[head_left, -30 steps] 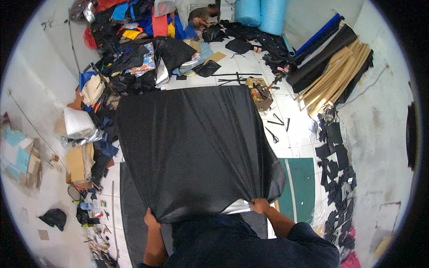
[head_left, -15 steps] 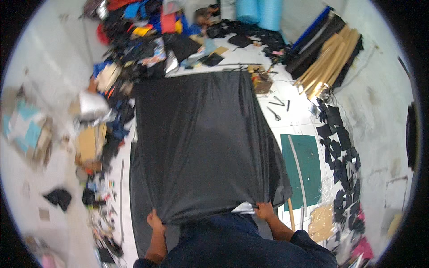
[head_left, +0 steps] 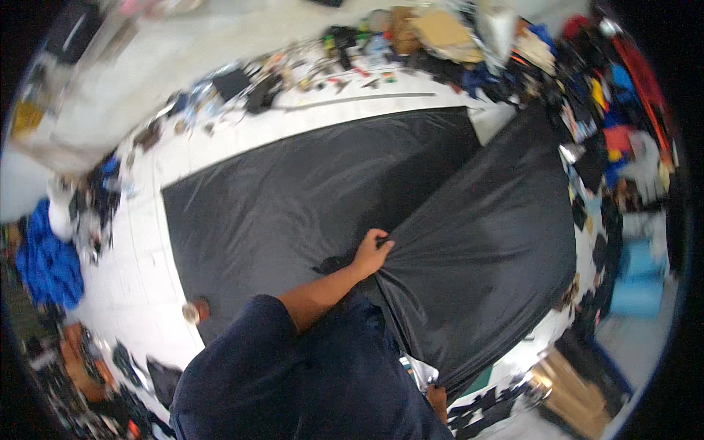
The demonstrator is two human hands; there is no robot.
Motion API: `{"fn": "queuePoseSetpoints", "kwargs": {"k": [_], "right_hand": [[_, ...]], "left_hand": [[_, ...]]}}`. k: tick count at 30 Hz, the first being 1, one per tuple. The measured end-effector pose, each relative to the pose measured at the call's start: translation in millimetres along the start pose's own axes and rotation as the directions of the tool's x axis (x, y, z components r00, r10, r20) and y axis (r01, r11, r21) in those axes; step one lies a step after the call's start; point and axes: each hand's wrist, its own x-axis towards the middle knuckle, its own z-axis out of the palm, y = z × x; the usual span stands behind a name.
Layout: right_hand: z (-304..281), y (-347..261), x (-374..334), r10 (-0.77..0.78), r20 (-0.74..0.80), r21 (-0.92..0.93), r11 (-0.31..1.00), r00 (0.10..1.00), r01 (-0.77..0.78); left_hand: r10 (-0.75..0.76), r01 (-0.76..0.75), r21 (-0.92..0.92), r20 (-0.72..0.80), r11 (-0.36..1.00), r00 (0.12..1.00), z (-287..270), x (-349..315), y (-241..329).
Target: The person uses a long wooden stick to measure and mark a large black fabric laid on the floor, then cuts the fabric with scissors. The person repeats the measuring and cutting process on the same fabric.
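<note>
A large black fabric sheet is gathered toward me, its folds fanning out from my left hand. That hand is closed, pinching the bunched cloth near the middle of the view. Lower down and to the right, my right hand grips the sheet's near edge, partly hidden by my body. A small white and silvery patch shows beside it; what it is I cannot make out. Under and left of the raised sheet, more black fabric lies spread on the white floor.
A small brownish round object sits at the fabric's left edge. A long grey strip lies beyond it. Scraps and tools line the far side. Blue rolls and tan rolls stand at right; a blue cloth heap is at left.
My view has swung left, toward the side wall. My left hand has drawn its part of the sheet inward, bunching it and uncovering more of the black fabric below. The right hand keeps its hold.
</note>
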Motion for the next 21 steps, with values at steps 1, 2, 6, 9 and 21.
{"fn": "queuePoseSetpoints", "kwargs": {"k": [1, 2, 6, 9, 21], "right_hand": [[16.1, 11.1, 10.1, -0.025, 0.056, -0.072, 0.997, 0.998, 0.029], [21.0, 3.1, 9.6, -0.018, 0.096, -0.05, 0.998, 0.995, 0.023], [36.4, -21.9, -13.4, 0.059, 0.137, 0.081, 0.994, 0.989, -0.071], [89.8, -54.1, -35.3, 0.055, 0.17, 0.096, 0.993, 0.984, -0.073], [321.8, -265.6, -197.5, -0.372, -0.239, -0.065, 0.928, 0.897, 0.368]], "left_hand": [[0.02, -0.02, -0.006, 0.034, 1.0, 0.999, -15.8, -12.6, -15.4], [0.051, -0.051, -0.001, 0.072, 0.999, 0.996, -34.6, -19.0, -24.1], [0.122, -0.116, -0.051, 0.125, 0.992, 0.985, -87.1, -58.3, -42.8], [-0.086, 0.099, -0.086, 0.14, 0.991, 0.986, -135.9, -92.4, -50.3], [0.483, -0.485, 0.033, -0.174, 0.874, 0.858, -358.3, -121.8, -144.5]]}}
